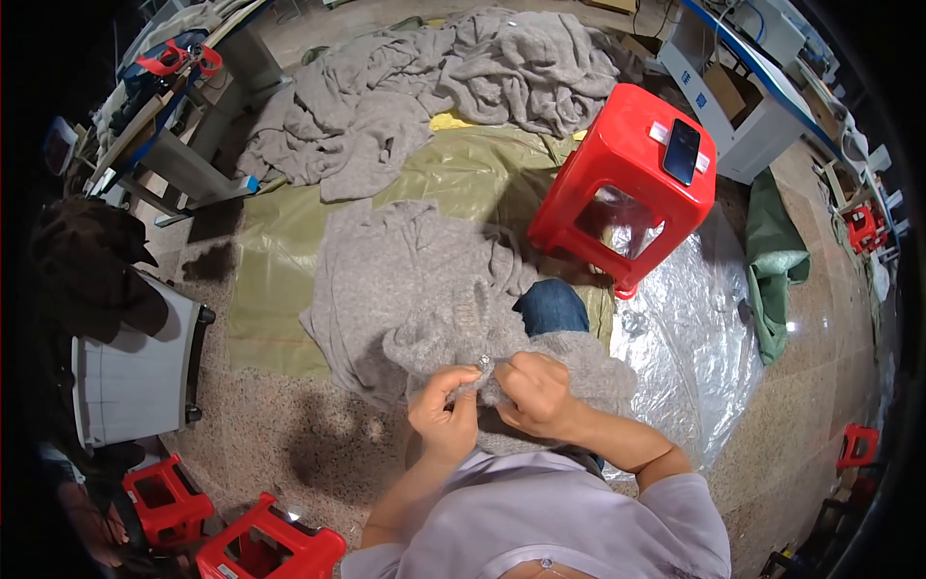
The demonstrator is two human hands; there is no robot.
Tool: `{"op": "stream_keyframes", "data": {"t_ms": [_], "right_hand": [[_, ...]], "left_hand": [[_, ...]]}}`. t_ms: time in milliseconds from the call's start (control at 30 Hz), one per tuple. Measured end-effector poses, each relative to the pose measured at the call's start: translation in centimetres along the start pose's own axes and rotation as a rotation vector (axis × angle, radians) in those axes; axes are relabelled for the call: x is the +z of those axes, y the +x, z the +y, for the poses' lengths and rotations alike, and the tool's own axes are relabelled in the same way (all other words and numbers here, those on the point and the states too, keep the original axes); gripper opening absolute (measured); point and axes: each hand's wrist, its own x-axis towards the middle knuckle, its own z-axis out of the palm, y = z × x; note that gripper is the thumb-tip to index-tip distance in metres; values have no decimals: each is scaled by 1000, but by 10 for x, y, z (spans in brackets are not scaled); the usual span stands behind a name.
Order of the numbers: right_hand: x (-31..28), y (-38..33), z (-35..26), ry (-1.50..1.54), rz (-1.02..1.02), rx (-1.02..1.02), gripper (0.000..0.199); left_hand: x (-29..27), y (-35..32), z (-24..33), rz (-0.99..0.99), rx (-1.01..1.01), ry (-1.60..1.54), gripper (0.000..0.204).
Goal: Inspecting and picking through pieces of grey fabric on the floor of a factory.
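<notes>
Grey knitted garment [424, 289] lies across the person's lap and the olive sheet [280, 280]. Left hand [446, 410] pinches its fabric closed; right hand [535, 391] grips the same bunched fold beside a small silvery bit [484, 362]. Beyond lies a grey knit pile [453, 87]. Right of it stands a red stool [627, 183] bearing a dark phone [682, 151].

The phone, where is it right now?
In the head view the dark phone lies on top of the big red stool, upper right, beyond the hands and beside the grey knit pile.
</notes>
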Motion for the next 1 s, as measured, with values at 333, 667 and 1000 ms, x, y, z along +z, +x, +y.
{"op": "stream_keyframes", "data": {"t_ms": [333,667,1000], "right_hand": [[-17,6,33,47,80,290,35],[-25,21,45,447,-123,621,27],[-27,20,42,445,8,586,22]], "left_hand": [[-45,12,-31,-208,-278,154,20],[-32,12,-12,74,-543,-192,21],[-28,-57,-45,-165,-20,766,24]]}}
